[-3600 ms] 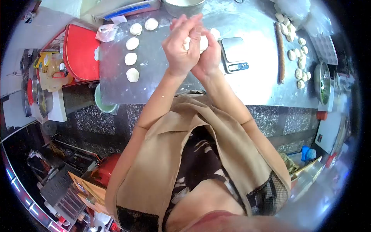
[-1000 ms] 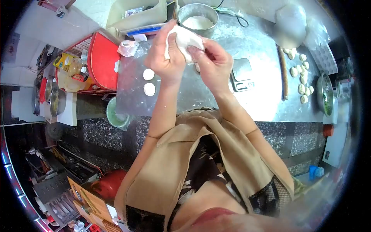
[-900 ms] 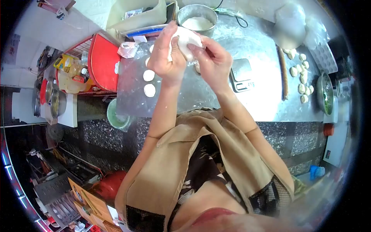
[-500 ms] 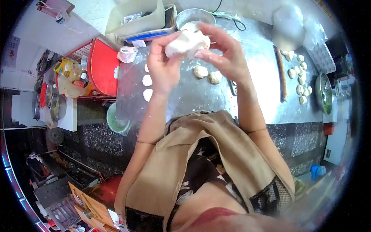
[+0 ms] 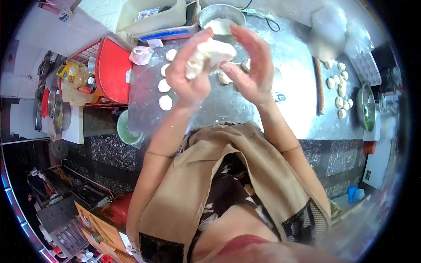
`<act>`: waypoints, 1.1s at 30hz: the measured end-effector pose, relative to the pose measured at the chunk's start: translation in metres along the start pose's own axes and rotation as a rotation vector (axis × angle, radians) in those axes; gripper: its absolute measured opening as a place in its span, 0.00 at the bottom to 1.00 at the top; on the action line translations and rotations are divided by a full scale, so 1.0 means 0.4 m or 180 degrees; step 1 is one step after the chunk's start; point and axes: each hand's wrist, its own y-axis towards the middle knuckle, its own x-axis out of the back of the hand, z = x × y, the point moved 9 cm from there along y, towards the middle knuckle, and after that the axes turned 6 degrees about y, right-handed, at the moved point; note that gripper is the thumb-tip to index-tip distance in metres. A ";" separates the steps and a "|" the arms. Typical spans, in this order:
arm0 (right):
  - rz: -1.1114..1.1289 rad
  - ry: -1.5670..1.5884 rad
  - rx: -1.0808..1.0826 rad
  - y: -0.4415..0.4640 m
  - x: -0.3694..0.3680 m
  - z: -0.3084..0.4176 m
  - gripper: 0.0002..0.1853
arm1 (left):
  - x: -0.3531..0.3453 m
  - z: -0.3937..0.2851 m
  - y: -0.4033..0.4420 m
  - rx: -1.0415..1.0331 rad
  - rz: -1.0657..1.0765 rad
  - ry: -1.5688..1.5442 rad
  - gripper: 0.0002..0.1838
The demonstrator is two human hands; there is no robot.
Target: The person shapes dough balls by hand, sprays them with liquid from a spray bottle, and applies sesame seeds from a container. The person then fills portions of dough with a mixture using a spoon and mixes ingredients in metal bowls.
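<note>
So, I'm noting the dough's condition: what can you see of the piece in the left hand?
The dough is a white, soft-looking, uneven, elongated lump. The left hand grips its left part, holding it above the metal-looking table. The right hand is open beside it; contact there is unclear.

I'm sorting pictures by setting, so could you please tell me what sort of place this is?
Probably a kitchen or small dough-making workshop: the left hand holds white dough over a metal table, small dough pieces lie on it, and a metal bowl holds white powder, perhaps flour.
</note>
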 end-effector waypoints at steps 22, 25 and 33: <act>-0.0576 0.0015 -0.1218 -0.040 0.048 -0.168 0.11 | -0.071 0.113 -0.006 0.0483 0.0619 0.0794 0.13; -0.0620 0.0594 -0.1630 -0.064 0.041 -0.212 0.09 | -0.059 0.086 -0.005 0.0064 0.0216 0.0966 0.16; -0.0327 0.0274 -0.1687 -0.080 0.041 -0.236 0.14 | -0.044 0.186 -0.098 0.1440 0.0063 -0.0294 0.24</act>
